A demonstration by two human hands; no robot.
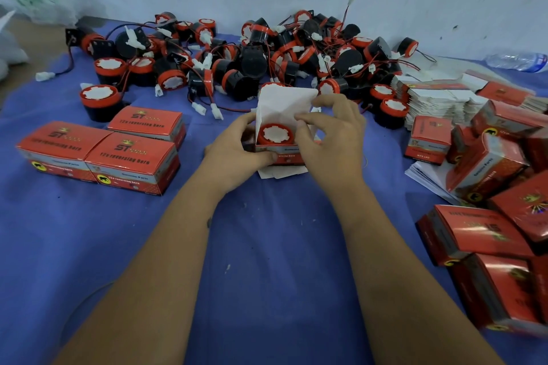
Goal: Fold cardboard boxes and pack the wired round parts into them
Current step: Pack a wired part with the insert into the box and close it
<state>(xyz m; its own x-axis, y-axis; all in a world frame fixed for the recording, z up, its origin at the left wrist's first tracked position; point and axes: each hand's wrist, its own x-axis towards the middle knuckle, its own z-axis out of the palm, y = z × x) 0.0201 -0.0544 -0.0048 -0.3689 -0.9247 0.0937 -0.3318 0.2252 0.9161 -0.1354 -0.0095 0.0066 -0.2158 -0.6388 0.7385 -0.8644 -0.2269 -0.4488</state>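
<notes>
A small red cardboard box (283,157) stands open in the middle of the blue cloth, its white lid flap (284,105) raised at the back. A round red-and-black wired part (277,134) sits inside it, white face up. My left hand (237,151) grips the box's left side, thumb on its front. My right hand (329,133) pinches the flap at the box's right edge. A pile of wired round parts (258,53) lies behind the box.
Three closed red boxes (118,151) stand at the left. Flat unfolded box blanks (439,98) are stacked at the right, with several folded boxes (489,216) heaped in front of them. A plastic bottle (519,61) lies at the far right by the wall.
</notes>
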